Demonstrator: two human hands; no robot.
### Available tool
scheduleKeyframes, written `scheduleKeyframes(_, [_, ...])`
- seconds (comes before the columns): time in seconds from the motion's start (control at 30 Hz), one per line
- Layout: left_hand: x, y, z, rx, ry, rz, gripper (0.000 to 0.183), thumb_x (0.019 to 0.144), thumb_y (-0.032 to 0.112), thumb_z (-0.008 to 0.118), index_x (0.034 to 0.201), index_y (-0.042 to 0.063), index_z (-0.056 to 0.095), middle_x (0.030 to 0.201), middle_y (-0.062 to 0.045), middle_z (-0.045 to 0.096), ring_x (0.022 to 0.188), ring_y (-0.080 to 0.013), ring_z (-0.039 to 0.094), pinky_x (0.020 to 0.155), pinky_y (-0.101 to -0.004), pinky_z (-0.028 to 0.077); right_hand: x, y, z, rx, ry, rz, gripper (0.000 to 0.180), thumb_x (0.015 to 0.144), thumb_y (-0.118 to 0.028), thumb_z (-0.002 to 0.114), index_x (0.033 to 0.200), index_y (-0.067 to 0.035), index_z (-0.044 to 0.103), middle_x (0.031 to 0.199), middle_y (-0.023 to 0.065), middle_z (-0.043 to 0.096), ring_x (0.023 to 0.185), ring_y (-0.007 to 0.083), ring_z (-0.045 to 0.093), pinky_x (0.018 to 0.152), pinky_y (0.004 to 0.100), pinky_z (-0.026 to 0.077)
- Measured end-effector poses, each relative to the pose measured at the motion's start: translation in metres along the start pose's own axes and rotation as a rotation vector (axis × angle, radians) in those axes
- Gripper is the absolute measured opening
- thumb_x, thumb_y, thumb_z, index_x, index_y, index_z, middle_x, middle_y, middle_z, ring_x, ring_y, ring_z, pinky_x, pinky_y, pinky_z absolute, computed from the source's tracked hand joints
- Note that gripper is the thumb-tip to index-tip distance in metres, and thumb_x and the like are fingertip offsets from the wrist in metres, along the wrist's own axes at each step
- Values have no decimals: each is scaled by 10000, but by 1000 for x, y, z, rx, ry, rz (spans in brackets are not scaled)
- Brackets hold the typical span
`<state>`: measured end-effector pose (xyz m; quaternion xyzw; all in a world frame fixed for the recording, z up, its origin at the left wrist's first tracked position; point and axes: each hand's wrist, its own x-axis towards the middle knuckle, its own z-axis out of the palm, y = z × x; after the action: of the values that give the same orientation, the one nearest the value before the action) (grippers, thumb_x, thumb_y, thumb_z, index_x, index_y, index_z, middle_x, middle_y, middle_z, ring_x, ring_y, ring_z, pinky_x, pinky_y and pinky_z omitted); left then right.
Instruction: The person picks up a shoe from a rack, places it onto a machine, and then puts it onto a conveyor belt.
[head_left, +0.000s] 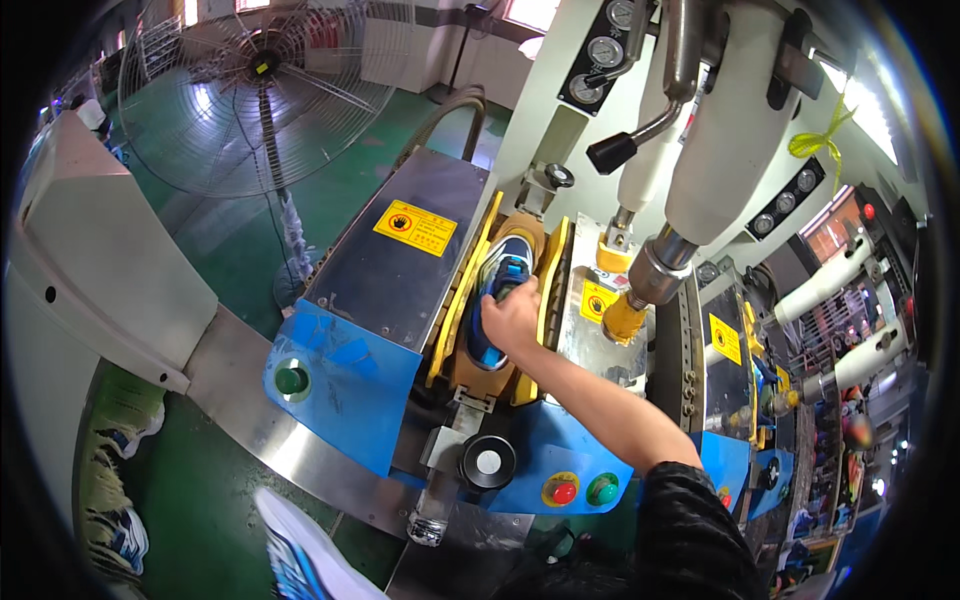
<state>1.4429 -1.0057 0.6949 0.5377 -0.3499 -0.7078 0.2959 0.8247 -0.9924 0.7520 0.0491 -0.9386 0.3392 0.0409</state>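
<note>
A dark blue sneaker (513, 259) with a pale sole edge sits lengthwise in the sole press, toe away from me, between two upright yellow pads (466, 289). My right hand (513, 316) is shut on it around the ankle opening, fingers and thumb curled over the collar. Brown pads (527, 224) show at its toe and heel. My left hand is out of view. At the bottom edge a second shoe (315, 555), blue with a white sole, is partly cut off; what supports it is hidden.
A press arm with a yellow tip (624, 321) hangs to the right. A black-handled lever (613, 153) juts overhead. In front are a black knob (487, 461), a red button (562, 492) and green buttons (291, 380). A caged fan (264, 64) stands behind left.
</note>
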Motion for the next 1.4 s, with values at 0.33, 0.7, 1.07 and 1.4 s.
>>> scheduleKeyframes(0.33, [-57,-47,59,810,-158,37,754,836,154,771,1455,-38,385,1378,-226,520,1206,-302,536,1011,-402,431,11,-15,-4,45,11,-179,672,768,-206,643,1242,141,318,1213,346,433,1130,498,482,1001,476,412])
scheduleKeyframes(0.7, [-60,-73,91,1131,-412,236,659,866,332,710,1407,43,471,1318,-186,571,1177,-313,560,965,-406,439,-25,-16,-123,-47,-595,-350,827,856,-434,678,1424,69,348,1293,300,544,1085,411,615,945,388,506])
scheduleKeyframes(1.07, [-91,-106,105,139,-148,17,679,759,83,797,1357,27,480,1212,-91,600,1058,-217,606,920,-359,492,-235,162,-262,-371,-559,-791,808,838,-404,693,1456,6,372,1549,226,290,1427,446,258,1127,630,225])
scheduleKeyframes(1.4, [-251,-95,41,-475,202,-213,364,862,95,691,1192,-11,578,1048,-167,695,906,-297,699,862,-465,578,-404,217,-261,627,-1215,-358,408,921,-151,648,1280,19,558,1161,194,683,1067,281,674,920,364,523])
